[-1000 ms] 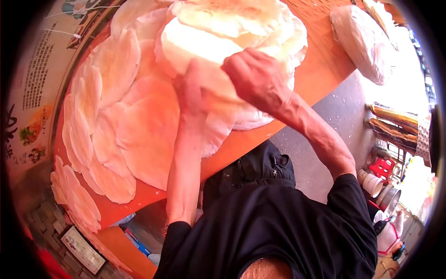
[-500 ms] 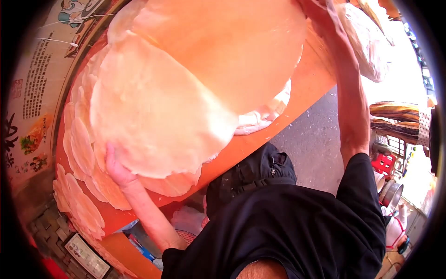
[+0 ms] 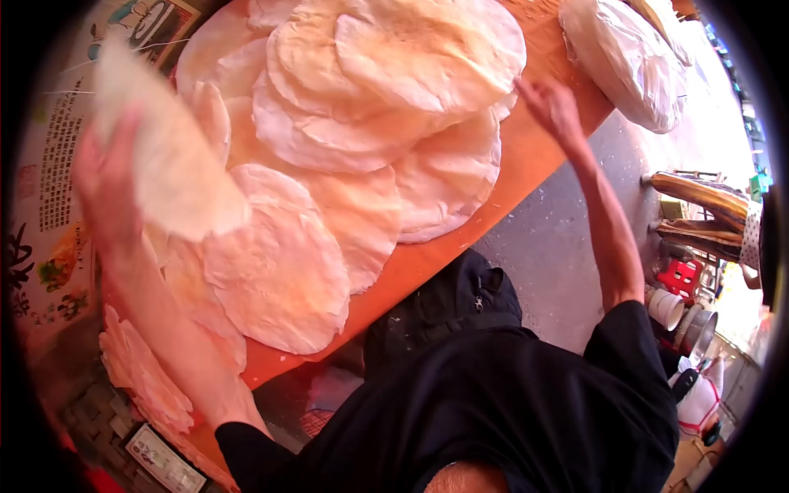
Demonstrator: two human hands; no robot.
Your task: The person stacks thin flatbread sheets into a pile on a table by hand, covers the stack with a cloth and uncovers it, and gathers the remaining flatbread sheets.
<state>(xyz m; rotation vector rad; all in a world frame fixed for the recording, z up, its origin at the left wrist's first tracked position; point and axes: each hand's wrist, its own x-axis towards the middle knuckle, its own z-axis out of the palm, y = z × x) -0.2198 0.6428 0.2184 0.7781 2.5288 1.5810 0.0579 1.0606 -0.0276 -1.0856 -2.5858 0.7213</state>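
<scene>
Left hand [image 3: 111, 177], part-closed, holds sheet [image 3: 177, 160] up at ten o'clock, likely clearing pile [image 3: 427, 66]; half-open right hand [image 3: 555, 108], one-thirty, looks empty.

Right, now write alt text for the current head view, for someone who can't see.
A person's left hand, blurred, holds up a thin, pale sheet beside overlapping round sheets spread on an orange table. The right hand is at the right edge of the topmost ones, near a plastic-wrapped bundle.
</scene>
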